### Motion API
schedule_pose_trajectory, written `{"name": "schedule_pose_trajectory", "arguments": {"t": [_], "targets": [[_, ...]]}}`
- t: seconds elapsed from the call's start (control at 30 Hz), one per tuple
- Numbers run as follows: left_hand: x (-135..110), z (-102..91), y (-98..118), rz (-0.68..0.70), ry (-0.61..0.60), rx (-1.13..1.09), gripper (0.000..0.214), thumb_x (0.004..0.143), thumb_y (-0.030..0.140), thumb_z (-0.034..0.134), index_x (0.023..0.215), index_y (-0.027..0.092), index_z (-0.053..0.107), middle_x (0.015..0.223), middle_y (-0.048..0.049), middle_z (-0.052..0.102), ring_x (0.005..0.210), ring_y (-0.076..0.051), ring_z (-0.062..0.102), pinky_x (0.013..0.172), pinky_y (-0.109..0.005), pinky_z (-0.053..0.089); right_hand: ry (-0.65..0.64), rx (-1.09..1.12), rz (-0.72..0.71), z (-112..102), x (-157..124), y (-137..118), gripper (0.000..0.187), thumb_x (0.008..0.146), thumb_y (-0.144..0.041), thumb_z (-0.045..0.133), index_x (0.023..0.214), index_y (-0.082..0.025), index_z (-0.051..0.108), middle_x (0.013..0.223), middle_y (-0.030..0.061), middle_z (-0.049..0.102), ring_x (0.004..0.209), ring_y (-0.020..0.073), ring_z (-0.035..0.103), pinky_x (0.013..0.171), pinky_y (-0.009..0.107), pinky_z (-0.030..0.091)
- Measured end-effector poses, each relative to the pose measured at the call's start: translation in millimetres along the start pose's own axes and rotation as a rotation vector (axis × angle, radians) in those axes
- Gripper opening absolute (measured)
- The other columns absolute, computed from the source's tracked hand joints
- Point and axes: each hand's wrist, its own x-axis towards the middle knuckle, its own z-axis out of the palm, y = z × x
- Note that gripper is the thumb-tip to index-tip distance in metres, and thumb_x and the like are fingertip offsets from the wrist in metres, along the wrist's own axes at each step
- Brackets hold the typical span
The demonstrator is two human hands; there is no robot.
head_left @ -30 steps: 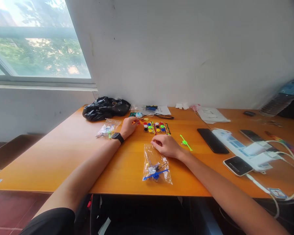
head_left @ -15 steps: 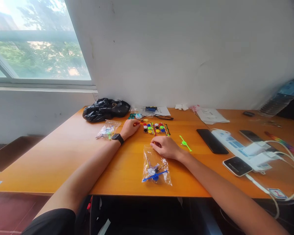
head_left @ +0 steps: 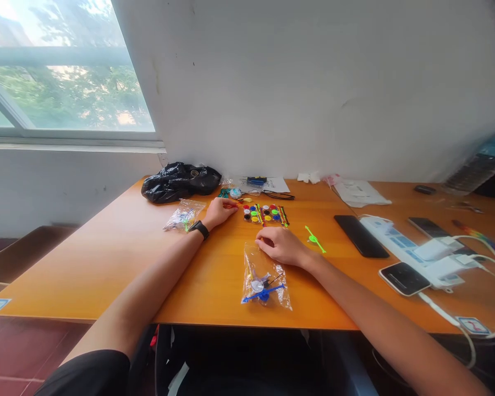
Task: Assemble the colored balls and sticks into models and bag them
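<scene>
My left hand (head_left: pixel 221 212), with a black watch on the wrist, rests on the table at the left end of the colourful small parts. Its fingertips are pinched together near something red, too small to make out. Just right of it lie round caps (head_left: pixel 254 214) in red, white, green, yellow, blue and black, with thin coloured sticks (head_left: pixel 284 215) beside them. My right hand (head_left: pixel 281 246) is closed at the top edge of a clear plastic bag (head_left: pixel 247 269), which lies flat and holds a blue arrow-shaped piece (head_left: pixel 264 294) and a white round part.
A green spinner-like piece (head_left: pixel 314 238) lies right of my right hand. Further right are a black phone (head_left: pixel 361 236) and a white power strip (head_left: pixel 400 242) with cables. Another small bag (head_left: pixel 183 214) and a black plastic bag (head_left: pixel 179 184) sit at the left.
The view shifts slightly. My left fingers have shifted a little over the small parts. My right hand stays at the bag's top edge.
</scene>
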Motion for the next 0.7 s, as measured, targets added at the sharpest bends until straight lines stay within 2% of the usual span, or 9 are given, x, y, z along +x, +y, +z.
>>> {"name": "schedule_pose_trajectory", "arguments": {"t": [0.13, 0.27, 0.4, 0.5, 0.57, 0.7], "targets": [[-3, -1.1, 4, -0.013, -0.007, 0.017, 0.017, 0.083, 0.037, 0.083, 0.091, 0.022, 0.085, 0.097, -0.008, 0.084, 0.091, -0.027, 0.078, 0.082, -0.033, 0.061, 0.011, 0.012, -0.002, 1, 1, 0, 0.017, 0.1, -0.028, 0.062, 0.091, -0.021, 0.075, 0.083, 0.0034, 0.073, 0.074, 0.0175, 0.062, 0.069, 0.03, 0.039], [-9, -0.9, 14, 0.023, 0.038, 0.192, 0.016, 0.087, 0.037, 0.079, 0.095, 0.026, 0.086, 0.092, -0.007, 0.083, 0.087, -0.028, 0.077, 0.078, -0.034, 0.058, 0.041, 0.024, -0.013, -1, 2, -2, 0.022, 0.103, -0.03, 0.059, 0.089, -0.021, 0.073, 0.082, 0.0034, 0.072, 0.074, 0.0177, 0.062, 0.07, 0.03, 0.04], [-12, -1.9, 15, 0.065, 0.053, 0.164, 0.012, 0.09, 0.03, 0.073, 0.093, 0.025, 0.083, 0.094, -0.0061, 0.082, 0.086, -0.024, 0.074, 0.081, -0.033, 0.057, 0.09, 0.035, -0.02, -4, 2, -3, 0.023, 0.104, -0.03, 0.058, 0.089, -0.021, 0.072, 0.085, 0.0038, 0.073, 0.078, 0.0184, 0.064, 0.074, 0.031, 0.043], [-12, -1.2, 11, 0.072, 0.05, 0.084, 0.02, 0.091, 0.028, 0.072, 0.108, 0.022, 0.08, 0.102, -0.0066, 0.081, 0.089, -0.022, 0.074, 0.085, -0.032, 0.058, 0.113, 0.03, -0.028, -6, 2, -2, 0.022, 0.104, -0.03, 0.058, 0.09, -0.021, 0.072, 0.086, 0.0037, 0.073, 0.079, 0.0185, 0.064, 0.075, 0.031, 0.044], [-11, 0.4, 10, 0.119, 0.037, 0.128, 0.027, 0.091, 0.03, 0.074, 0.115, 0.021, 0.078, 0.107, -0.0089, 0.079, 0.095, -0.024, 0.072, 0.089, -0.034, 0.057, 0.107, 0.026, -0.029, -5, 2, -2, 0.021, 0.103, -0.029, 0.059, 0.089, -0.021, 0.072, 0.085, 0.0033, 0.072, 0.078, 0.0181, 0.064, 0.075, 0.03, 0.044], [-10, 2.4, 11, 0.18, 0.012, 0.235, 0.016, 0.094, 0.03, 0.07, 0.103, 0.02, 0.078, 0.103, -0.0107, 0.076, 0.099, -0.027, 0.069, 0.093, -0.039, 0.054, 0.085, 0.013, -0.024, -3, 1, -2, 0.019, 0.102, -0.029, 0.061, 0.088, -0.021, 0.072, 0.081, 0.0027, 0.071, 0.075, 0.0175, 0.063, 0.073, 0.03, 0.043]]}}
